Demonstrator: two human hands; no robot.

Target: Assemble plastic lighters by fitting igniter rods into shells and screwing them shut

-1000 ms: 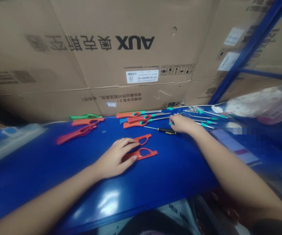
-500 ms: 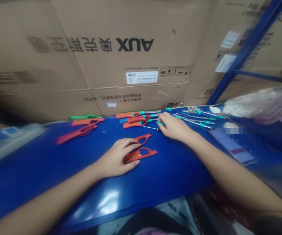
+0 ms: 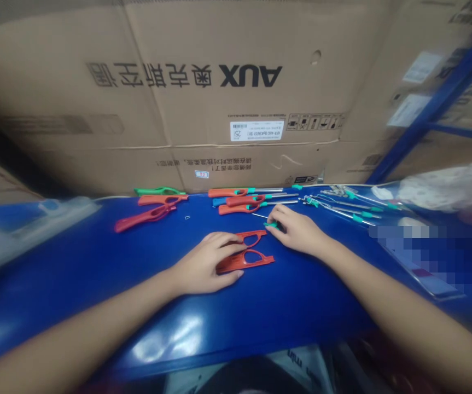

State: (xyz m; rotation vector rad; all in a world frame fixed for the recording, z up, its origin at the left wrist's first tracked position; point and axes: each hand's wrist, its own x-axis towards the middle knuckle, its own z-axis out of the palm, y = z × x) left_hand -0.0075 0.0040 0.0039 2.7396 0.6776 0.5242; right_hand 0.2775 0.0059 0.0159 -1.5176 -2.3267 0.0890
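My left hand point(image 3: 209, 264) lies on the blue table with its fingers curved around two orange-red lighter handle halves. The upper handle half point(image 3: 256, 236) pokes out past the fingertips; the lower handle half point(image 3: 252, 260) lies by the thumb. Both show an open trigger loop. Just to the right, my right hand point(image 3: 297, 230) pinches a small green lighter trigger point(image 3: 271, 225) between thumb and fingertips, close to the upper half's tip. A thin rod point(image 3: 259, 215) shows beside those fingers; whether it is held, I cannot tell.
Several assembled lighters point(image 3: 236, 208) with metal tubes lie behind my hands. Loose metal tubes with green pieces point(image 3: 342, 207) are at back right. Red and green handle shells point(image 3: 145, 218) lie at back left. A large cardboard box point(image 3: 203, 120) stands behind the table point(image 3: 170, 323).
My right hand has come nearer the handle halves, bringing the green trigger away from the tubes. My left hand keeps its hold. The view has shifted slightly left.
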